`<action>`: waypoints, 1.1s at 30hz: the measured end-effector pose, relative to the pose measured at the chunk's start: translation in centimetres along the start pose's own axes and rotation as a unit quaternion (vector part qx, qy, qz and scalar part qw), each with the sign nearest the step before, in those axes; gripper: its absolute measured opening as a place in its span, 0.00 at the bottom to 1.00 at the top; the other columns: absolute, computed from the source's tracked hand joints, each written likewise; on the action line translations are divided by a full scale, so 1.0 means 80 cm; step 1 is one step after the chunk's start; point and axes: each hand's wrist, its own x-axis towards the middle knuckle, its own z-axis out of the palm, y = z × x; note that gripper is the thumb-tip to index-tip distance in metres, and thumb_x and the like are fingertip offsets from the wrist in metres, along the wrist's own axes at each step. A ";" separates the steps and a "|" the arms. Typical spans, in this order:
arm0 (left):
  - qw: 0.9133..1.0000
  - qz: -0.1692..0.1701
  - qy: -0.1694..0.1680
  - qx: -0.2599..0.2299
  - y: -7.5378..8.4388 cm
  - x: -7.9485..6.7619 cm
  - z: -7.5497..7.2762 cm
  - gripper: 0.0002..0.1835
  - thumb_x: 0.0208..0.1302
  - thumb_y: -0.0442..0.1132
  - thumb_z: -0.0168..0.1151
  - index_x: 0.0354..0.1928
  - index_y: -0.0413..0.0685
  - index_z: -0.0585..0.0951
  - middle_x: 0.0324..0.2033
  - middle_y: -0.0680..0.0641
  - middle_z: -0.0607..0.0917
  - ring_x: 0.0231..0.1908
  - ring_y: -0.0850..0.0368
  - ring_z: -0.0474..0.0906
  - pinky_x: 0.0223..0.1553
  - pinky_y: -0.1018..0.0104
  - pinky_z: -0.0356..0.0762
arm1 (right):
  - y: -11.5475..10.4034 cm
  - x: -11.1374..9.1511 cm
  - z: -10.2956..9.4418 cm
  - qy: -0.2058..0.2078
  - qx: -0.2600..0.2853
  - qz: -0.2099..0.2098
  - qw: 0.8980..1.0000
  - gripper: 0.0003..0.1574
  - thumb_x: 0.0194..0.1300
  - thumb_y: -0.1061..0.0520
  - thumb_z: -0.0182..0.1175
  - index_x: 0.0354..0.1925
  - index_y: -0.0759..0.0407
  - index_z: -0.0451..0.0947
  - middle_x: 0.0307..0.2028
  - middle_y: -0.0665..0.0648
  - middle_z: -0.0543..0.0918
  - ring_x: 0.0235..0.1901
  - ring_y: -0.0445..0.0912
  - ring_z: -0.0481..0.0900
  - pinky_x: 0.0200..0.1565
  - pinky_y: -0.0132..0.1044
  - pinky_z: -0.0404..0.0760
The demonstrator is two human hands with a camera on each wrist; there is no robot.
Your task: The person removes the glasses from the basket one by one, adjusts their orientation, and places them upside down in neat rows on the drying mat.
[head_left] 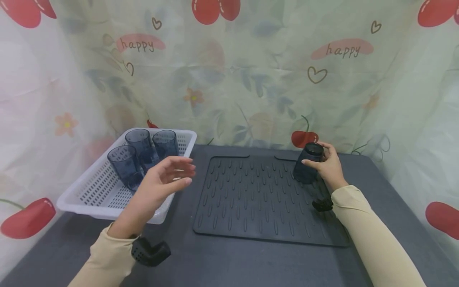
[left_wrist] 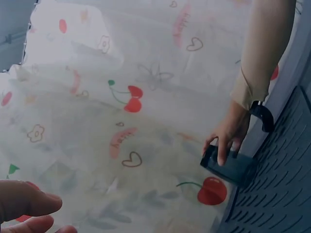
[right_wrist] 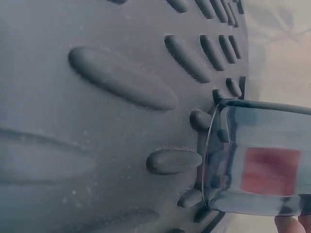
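My right hand (head_left: 329, 167) grips a dark blue-tinted drinking glass (head_left: 305, 169), turned upside down with its base up, over the far right corner of a black ridged drying mat (head_left: 247, 199). In the right wrist view the rim of the glass (right_wrist: 257, 160) is right at the mat's ridges. My left hand (head_left: 161, 179) hovers beside a white plastic basket (head_left: 86, 211), fingers loosely bent and holding nothing. Inside that basket several similar glasses (head_left: 123, 163) stand mouth up, leaning a little. The left wrist view shows the held glass (left_wrist: 233, 167) from the side, under the right fingers.
A dark grey table (head_left: 229, 263) carries the basket on the left and the mat at centre right. A patterned curtain (head_left: 244, 87) rises behind the table and along both sides. Black wrist devices (head_left: 150, 252) stick out from both sleeves.
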 end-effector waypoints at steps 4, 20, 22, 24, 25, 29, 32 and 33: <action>0.999 0.003 0.046 0.026 0.000 -0.004 -0.015 0.23 0.65 0.40 0.63 0.62 0.50 0.72 0.56 0.43 0.78 0.55 0.59 0.76 0.51 0.73 0.77 | 0.000 0.000 0.000 0.000 0.000 0.000 1.000 0.55 0.57 0.50 0.70 0.73 0.55 0.49 0.65 0.63 0.69 0.47 0.33 0.71 0.46 0.29 0.74; 0.977 0.027 0.193 0.085 -0.024 -0.014 -0.048 0.23 0.64 0.34 0.63 0.61 0.44 0.72 0.50 0.55 0.79 0.51 0.67 0.76 0.47 0.82 0.74 | -0.003 -0.003 0.001 -0.003 0.009 0.000 1.000 0.55 0.58 0.51 0.70 0.73 0.55 0.48 0.64 0.64 0.70 0.46 0.32 0.70 0.54 0.44 0.75; 0.975 0.016 0.201 0.090 -0.029 -0.014 -0.052 0.23 0.64 0.35 0.63 0.61 0.47 0.72 0.51 0.54 0.79 0.52 0.68 0.75 0.48 0.83 0.73 | -0.003 -0.003 0.000 -0.004 0.009 0.000 1.000 0.55 0.59 0.51 0.69 0.73 0.55 0.48 0.64 0.64 0.70 0.46 0.32 0.71 0.53 0.42 0.75; 0.973 0.006 0.210 0.095 -0.034 -0.014 -0.056 0.23 0.64 0.35 0.63 0.61 0.48 0.72 0.52 0.52 0.78 0.52 0.68 0.74 0.48 0.84 0.73 | -0.003 -0.003 0.000 -0.004 0.008 0.001 1.000 0.55 0.59 0.51 0.69 0.73 0.55 0.48 0.64 0.64 0.70 0.47 0.33 0.71 0.52 0.41 0.74; 0.971 -0.001 0.216 0.103 -0.036 -0.014 -0.058 0.23 0.65 0.36 0.63 0.61 0.48 0.72 0.53 0.52 0.78 0.52 0.69 0.74 0.49 0.84 0.72 | -0.003 -0.003 0.000 -0.004 0.009 0.002 1.000 0.55 0.59 0.51 0.69 0.74 0.54 0.48 0.64 0.64 0.70 0.47 0.33 0.71 0.52 0.41 0.75; 0.962 -0.031 0.237 0.128 -0.044 -0.017 -0.064 0.25 0.65 0.36 0.63 0.63 0.47 0.70 0.56 0.48 0.77 0.55 0.66 0.73 0.54 0.82 0.71 | -0.004 -0.002 -0.001 -0.007 0.010 0.005 1.000 0.55 0.58 0.51 0.70 0.74 0.55 0.48 0.64 0.63 0.70 0.46 0.33 0.71 0.51 0.40 0.75; 0.958 -0.051 0.248 0.133 -0.047 -0.017 -0.067 0.27 0.65 0.36 0.63 0.65 0.44 0.68 0.60 0.44 0.74 0.61 0.56 0.71 0.64 0.68 0.68 | -0.003 -0.001 -0.001 -0.007 0.011 0.005 1.000 0.56 0.58 0.51 0.70 0.74 0.55 0.48 0.64 0.63 0.70 0.47 0.34 0.71 0.51 0.39 0.75; 0.957 -0.056 0.250 0.133 -0.048 -0.017 -0.068 0.28 0.65 0.36 0.63 0.65 0.43 0.67 0.62 0.43 0.73 0.63 0.53 0.69 0.66 0.62 0.67 | -0.003 -0.001 0.000 -0.007 0.012 0.006 1.000 0.56 0.58 0.51 0.70 0.74 0.55 0.48 0.64 0.63 0.70 0.47 0.34 0.72 0.51 0.39 0.75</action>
